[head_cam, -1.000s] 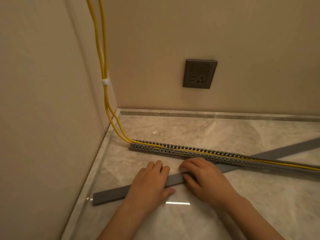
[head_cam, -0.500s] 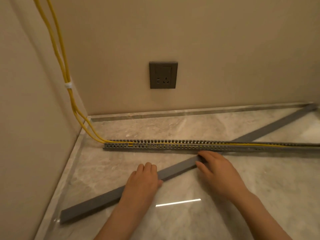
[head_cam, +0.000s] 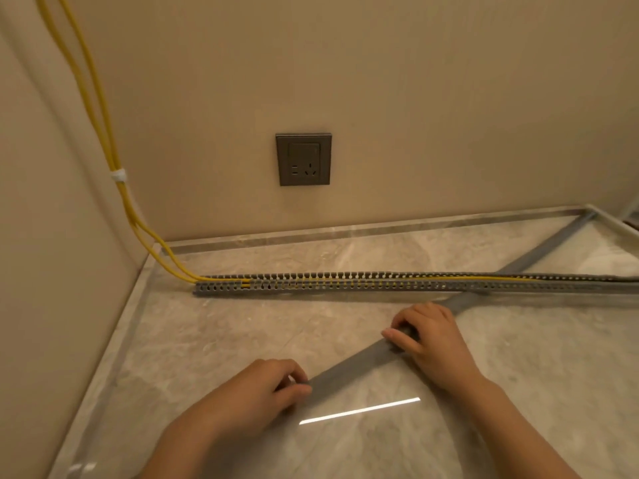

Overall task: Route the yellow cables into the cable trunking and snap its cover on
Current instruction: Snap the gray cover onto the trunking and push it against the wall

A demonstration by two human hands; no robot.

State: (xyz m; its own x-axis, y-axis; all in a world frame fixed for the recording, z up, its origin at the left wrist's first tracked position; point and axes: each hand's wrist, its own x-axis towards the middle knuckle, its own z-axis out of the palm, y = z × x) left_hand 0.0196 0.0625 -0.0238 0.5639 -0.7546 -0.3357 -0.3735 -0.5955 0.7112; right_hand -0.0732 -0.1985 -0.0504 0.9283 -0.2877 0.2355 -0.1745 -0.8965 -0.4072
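While both hands rest on the grey cover [head_cam: 349,369], the slotted cable trunking [head_cam: 345,285] serves as the landmark: it lies flat on the marble floor [head_cam: 242,333], running from near the corner of the room out past the right edge of view. The yellow cables [head_cam: 103,119] come down the wall corner, are bound by a white tie [head_cam: 118,175], curve onto the floor and enter the trunking's left end, then lie inside its open channel along its length. The cover is not on the trunking; it lies diagonally on the floor, passing under the trunking toward its right part, its far end reaching the skirting behind and its near end in front of it. The left hand [head_cam: 256,392] is well in front of the trunking, its grip curled with fingertips and thumb closed on the cover's near end. The right hand [head_cam: 428,337] is just in front of the trunking, its grip clamped around the cover further along. A grey wall socket [head_cam: 303,159] sits on the wall above and behind the trunking.
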